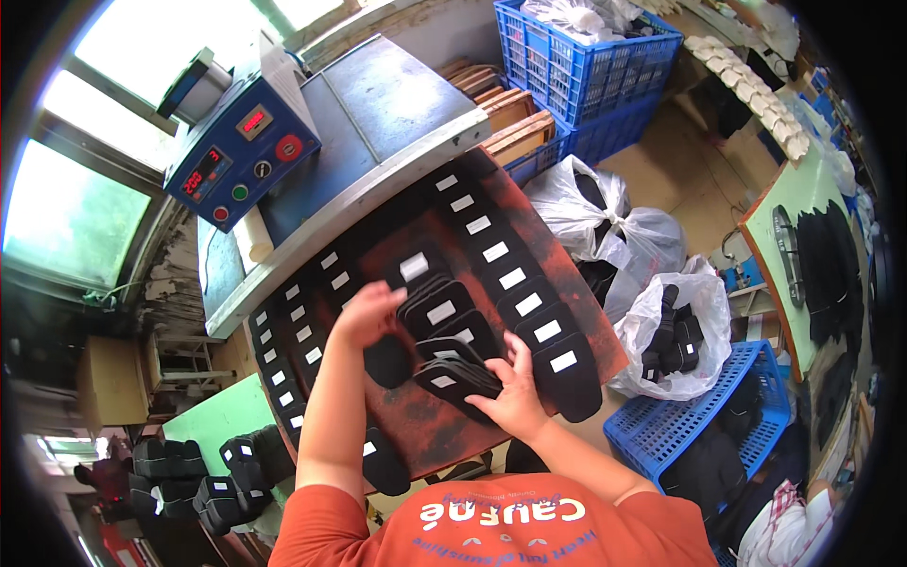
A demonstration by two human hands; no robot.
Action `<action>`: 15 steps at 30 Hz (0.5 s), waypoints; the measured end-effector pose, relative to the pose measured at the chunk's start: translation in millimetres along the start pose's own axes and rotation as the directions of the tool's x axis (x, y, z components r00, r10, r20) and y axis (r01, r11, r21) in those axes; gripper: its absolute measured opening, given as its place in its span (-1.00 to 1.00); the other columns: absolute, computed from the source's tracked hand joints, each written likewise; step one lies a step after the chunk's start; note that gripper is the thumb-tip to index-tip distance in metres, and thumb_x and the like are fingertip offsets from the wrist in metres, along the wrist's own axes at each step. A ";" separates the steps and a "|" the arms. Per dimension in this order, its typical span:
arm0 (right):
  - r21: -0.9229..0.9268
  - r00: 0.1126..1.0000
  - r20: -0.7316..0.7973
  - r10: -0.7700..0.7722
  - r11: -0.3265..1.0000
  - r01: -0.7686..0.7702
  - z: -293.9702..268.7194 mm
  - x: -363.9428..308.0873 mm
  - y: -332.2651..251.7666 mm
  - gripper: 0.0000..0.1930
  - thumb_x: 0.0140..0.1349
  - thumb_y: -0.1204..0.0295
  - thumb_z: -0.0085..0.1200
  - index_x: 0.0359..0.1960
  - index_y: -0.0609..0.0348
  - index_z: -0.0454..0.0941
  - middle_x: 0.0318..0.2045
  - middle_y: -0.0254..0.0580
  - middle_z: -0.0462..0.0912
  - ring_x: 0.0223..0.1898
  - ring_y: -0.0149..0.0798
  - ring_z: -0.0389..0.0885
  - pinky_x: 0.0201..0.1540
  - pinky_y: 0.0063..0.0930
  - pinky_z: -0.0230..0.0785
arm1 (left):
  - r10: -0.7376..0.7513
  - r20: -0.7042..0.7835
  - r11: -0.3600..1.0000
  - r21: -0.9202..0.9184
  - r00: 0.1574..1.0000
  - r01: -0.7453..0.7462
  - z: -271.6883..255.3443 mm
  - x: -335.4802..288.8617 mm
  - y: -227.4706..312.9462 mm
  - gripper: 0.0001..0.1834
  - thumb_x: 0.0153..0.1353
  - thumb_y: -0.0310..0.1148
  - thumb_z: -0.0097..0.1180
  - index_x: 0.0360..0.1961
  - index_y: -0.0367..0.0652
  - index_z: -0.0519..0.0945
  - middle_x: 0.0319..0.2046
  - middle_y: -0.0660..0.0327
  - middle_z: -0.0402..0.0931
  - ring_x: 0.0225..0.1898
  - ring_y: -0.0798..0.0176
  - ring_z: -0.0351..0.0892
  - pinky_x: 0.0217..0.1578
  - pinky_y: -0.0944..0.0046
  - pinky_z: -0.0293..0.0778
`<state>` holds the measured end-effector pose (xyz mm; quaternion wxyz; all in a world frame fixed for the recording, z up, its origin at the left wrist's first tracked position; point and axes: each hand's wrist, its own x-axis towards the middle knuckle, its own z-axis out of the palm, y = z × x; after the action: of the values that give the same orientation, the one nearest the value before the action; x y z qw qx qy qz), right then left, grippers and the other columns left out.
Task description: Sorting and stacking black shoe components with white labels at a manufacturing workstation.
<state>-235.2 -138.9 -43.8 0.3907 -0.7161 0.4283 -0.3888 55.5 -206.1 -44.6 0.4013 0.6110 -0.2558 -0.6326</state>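
Laying-out looks partly done: labelled black pads (573, 383) line both sides of the counter (590, 312), stacks (440, 311) remain mid-counter, the right hand (516, 395) pinching a fanned bunch (460, 372), the left hand's (367, 317) grip unclear.

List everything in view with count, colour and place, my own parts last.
Flat pads: many, black with white labels, in rows on the board
Fanned stack: one, black, in the right hand
Board: one, red-brown, under the pads
Bench: one, dark-topped, beyond the board
Control box: one, blue, upper left
Crates: several, blue, top and lower right
Wooden pieces: several, brown, top centre
Clear bags: at least two, whitish, right of the board
Tabletops: two, green, right and lower left
Bundles: several, black, lower left
Windows: several, pale, upper left
Left hand: one, bare, beside the middle pads
Right hand: one, bare, lower centre
Shirt: one, orange-red, bottom
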 end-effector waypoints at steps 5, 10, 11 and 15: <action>0.467 0.897 0.440 -0.032 0.862 -0.199 -25.4 23.8 11.4 -0.41 -0.26 0.49 0.40 -0.11 0.11 0.39 0.21 0.08 0.11 0.16 -0.03 0.29 0.17 -0.37 0.15 | 0.109 0.472 0.993 -0.091 0.875 -0.074 15.4 -16.5 -14.3 -0.58 0.23 -0.18 0.04 -0.07 -0.35 0.50 -0.12 0.15 0.52 -0.03 0.27 0.46 0.01 0.24 0.35; 0.620 0.899 0.293 0.325 0.651 -0.437 -104.4 3.7 -10.4 -0.09 -0.25 0.44 0.43 0.18 0.32 0.13 0.18 -0.01 0.24 0.23 -0.21 0.19 0.22 -0.33 0.11 | 0.340 -0.410 0.885 0.444 0.846 -0.141 62.4 87.2 57.6 -0.45 0.07 0.05 0.14 -0.32 -0.35 0.54 -0.60 0.15 0.49 -0.66 0.35 0.42 -0.66 0.41 0.31; 0.605 0.849 0.360 0.388 0.596 -0.529 -115.0 -2.9 0.6 -0.10 -0.27 0.41 0.44 0.16 0.31 0.18 0.17 0.04 0.24 0.24 -0.18 0.18 0.22 -0.33 0.11 | 0.656 -0.470 0.716 0.634 0.590 -0.292 81.6 108.6 57.1 -0.37 -0.03 0.00 0.25 -0.25 -0.47 0.50 -0.37 -0.08 0.55 -0.36 0.11 0.58 -0.34 0.25 0.46; 0.000 0.884 0.216 0.415 0.905 -0.426 -132.9 -27.4 36.9 -0.17 -0.40 0.27 0.47 0.01 0.25 0.33 0.22 0.22 0.06 0.29 0.07 0.04 0.24 -0.13 0.04 | 0.298 -0.366 0.829 0.558 0.882 -0.048 112.3 139.5 46.0 -0.56 -0.03 -0.19 0.26 -0.23 -0.33 0.53 -0.29 -0.04 0.56 -0.22 0.12 0.58 -0.22 0.23 0.48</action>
<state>-374.2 -155.9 -30.7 0.5256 -0.6339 0.5201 -0.2267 -35.7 -364.4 -72.6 0.3197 0.7975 -0.3801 -0.3425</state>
